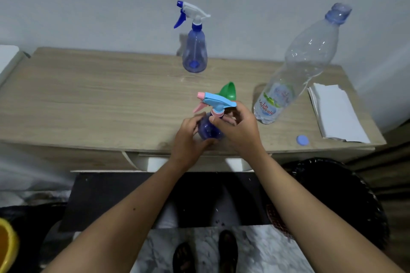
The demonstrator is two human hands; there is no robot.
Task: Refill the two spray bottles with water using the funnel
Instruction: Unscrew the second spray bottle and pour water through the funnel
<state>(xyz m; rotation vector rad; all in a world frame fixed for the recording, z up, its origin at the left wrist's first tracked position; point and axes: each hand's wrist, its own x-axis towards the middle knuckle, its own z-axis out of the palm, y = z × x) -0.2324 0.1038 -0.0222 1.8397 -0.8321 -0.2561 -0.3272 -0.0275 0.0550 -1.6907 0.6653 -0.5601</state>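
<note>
"Le Minerale" is showing on the clear, crinkled water bottle (297, 68), uncapped, its blue cap (302, 140) lying near folded white paper (337, 113). I am watching my left hand (188, 137) gripping the purple spray bottle (208, 128) near the wood-grain table (88, 99) edge, while my right hand (239, 126) is pinching its pink collar. Just behind, the green funnel (228, 91) is lying; the blue-trigger spray bottle (194, 51) is standing by the pale wall.

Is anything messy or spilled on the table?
No spill shows. The big water bottle stands open, its blue cap lying loose near the table's front edge. The green funnel lies on its side behind the hands.
</note>
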